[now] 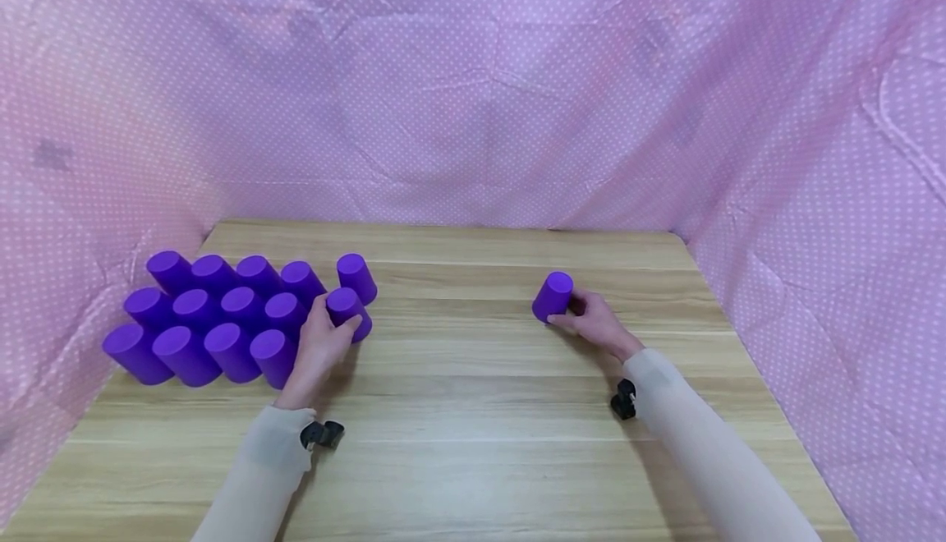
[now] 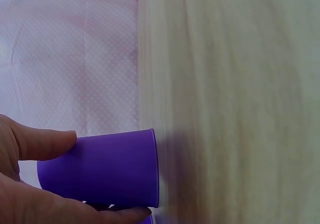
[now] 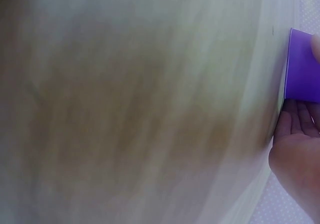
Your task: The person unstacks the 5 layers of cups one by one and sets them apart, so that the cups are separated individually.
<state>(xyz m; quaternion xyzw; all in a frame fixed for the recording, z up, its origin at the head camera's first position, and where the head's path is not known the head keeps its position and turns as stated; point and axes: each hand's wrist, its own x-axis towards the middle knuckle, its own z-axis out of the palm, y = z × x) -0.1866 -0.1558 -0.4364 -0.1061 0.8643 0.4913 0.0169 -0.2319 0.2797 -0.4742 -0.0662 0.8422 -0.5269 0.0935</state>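
In the head view, my left hand (image 1: 323,346) grips an upside-down purple cup (image 1: 346,307) at the right end of a group of like cups. The left wrist view has the thumb on one side of that cup (image 2: 102,169) and the fingers on the other. Behind it stands another upturned purple cup (image 1: 358,277). To the right, apart from the group, my right hand (image 1: 595,323) holds a single upturned purple cup (image 1: 553,298) between thumb and fingers. Only part of this cup (image 3: 302,67) enters the right wrist view, at its right edge.
Several more upturned purple cups (image 1: 195,309) stand close together in three rows on the left of the wooden table (image 1: 458,411). Pink dotted cloth (image 1: 473,115) hangs behind the table and along its sides. Bare wood lies between the two hands.
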